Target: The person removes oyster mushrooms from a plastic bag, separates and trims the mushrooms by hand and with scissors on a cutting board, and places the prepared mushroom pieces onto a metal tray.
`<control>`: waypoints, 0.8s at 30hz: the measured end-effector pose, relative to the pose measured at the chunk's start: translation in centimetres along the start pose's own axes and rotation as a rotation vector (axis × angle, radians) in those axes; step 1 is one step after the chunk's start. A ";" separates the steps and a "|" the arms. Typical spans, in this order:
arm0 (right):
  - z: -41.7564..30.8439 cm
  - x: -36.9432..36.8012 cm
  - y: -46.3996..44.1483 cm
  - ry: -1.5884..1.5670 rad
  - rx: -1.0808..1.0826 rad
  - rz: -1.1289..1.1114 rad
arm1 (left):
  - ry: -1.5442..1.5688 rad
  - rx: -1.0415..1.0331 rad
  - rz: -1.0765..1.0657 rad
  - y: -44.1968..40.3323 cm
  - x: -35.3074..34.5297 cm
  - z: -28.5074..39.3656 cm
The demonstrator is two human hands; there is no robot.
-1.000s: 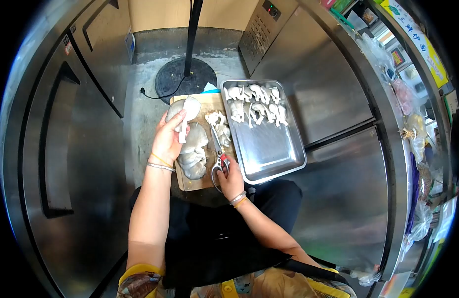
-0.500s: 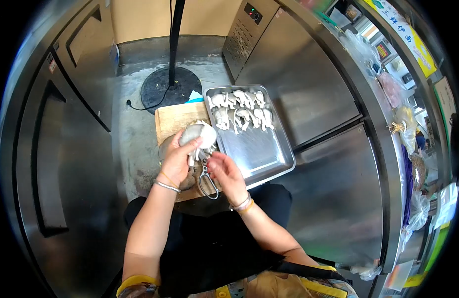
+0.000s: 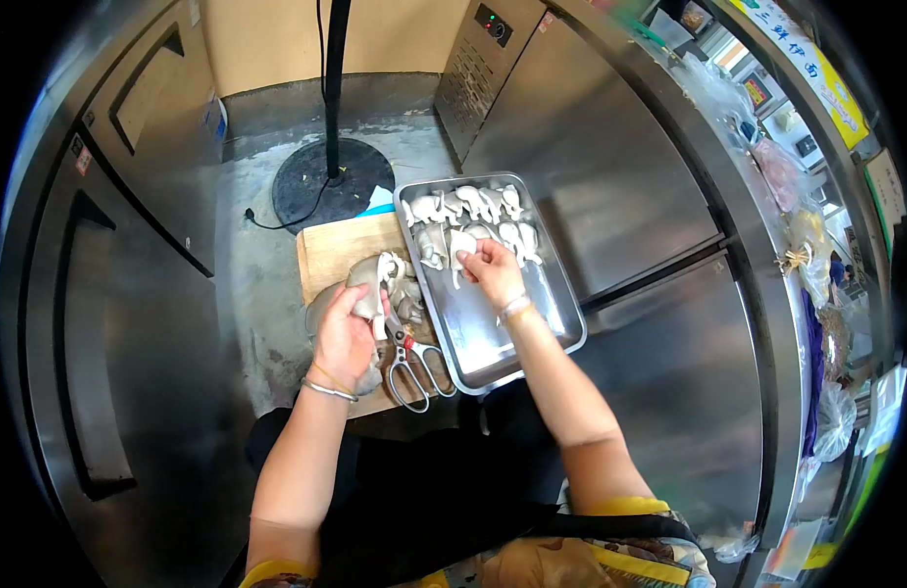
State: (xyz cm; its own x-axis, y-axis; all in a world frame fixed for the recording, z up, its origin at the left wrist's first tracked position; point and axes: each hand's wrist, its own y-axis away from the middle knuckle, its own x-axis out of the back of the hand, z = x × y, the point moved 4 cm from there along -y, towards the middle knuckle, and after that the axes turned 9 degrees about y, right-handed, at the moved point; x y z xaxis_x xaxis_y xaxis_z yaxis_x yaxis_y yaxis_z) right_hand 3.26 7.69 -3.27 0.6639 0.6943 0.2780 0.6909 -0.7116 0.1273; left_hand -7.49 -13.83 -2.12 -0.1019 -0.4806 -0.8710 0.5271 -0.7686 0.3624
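Note:
My left hand point(image 3: 346, 333) grips a clump of oyster mushrooms point(image 3: 365, 279), pale grey with white gills, above the cutting board. My right hand point(image 3: 493, 274) is over the metal tray point(image 3: 512, 343), its fingers pinching a white mushroom piece point(image 3: 461, 247) at the second row. Two rows of mushroom pieces point(image 3: 475, 203) lie in the tray's far half. Silver scissors point(image 3: 404, 340) with a red part at the pivot rest on the wooden cutting board point(image 3: 326, 245), handles toward me. More mushrooms lie under and beside my left hand, partly hidden.
Steel cabinets stand on the left point(image 3: 150, 343) and right point(image 3: 659, 363). Beyond the board is a round black base point(image 3: 306, 176) with a pole and a cable. Bagged goods point(image 3: 806, 255) line the shelf at right.
My right hand has moved from beside the scissors to the tray with a mushroom piece. The scissors now lie loose on the board. The clump in my left hand has turned.

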 end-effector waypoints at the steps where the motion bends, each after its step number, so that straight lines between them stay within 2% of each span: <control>1: 1.8 -0.2 -1.9 -0.004 0.000 -0.006 | 0.050 -0.001 0.046 -0.3 0.4 0.3; 3: 2.9 -0.8 -4.9 0.382 0.170 0.067 | 0.057 -0.007 0.095 -0.7 0.7 0.8; 4: 3.2 -1.3 -5.9 0.480 0.189 0.056 | 0.038 -0.023 0.112 -0.7 0.8 1.1; 9: -0.6 -4.3 -5.2 0.752 0.232 0.065 | -0.020 -0.053 0.098 -0.7 0.3 1.9; 11: -0.8 -4.6 -5.1 0.894 0.201 0.178 | -0.012 -0.048 0.097 -0.6 0.1 1.9; 13: -0.9 -4.6 -4.7 0.921 0.230 0.182 | -0.021 -0.052 0.110 -0.7 0.3 1.7; 16: -0.6 -4.5 -3.9 0.770 0.232 0.087 | -0.017 -0.034 0.104 -0.6 0.3 1.7; 19: 0.0 -4.8 -2.8 0.735 0.334 0.114 | -0.025 -0.027 0.093 -0.4 0.3 1.7; 21: 0.1 -4.8 -2.6 0.724 0.303 0.133 | -0.031 -0.019 0.095 -0.5 0.5 1.6; 24: 0.5 -5.1 -3.2 0.963 0.377 0.159 | -0.057 -0.039 0.104 -0.2 0.3 1.7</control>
State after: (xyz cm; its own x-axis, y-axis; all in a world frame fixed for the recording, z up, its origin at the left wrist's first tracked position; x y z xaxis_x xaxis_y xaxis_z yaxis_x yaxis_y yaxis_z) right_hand -2.15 6.48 -5.54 0.3605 0.0984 0.9275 0.7698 -0.5930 -0.2363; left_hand -9.08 -14.55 -1.87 -0.0925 -0.5809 -0.8087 0.5695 -0.6971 0.4356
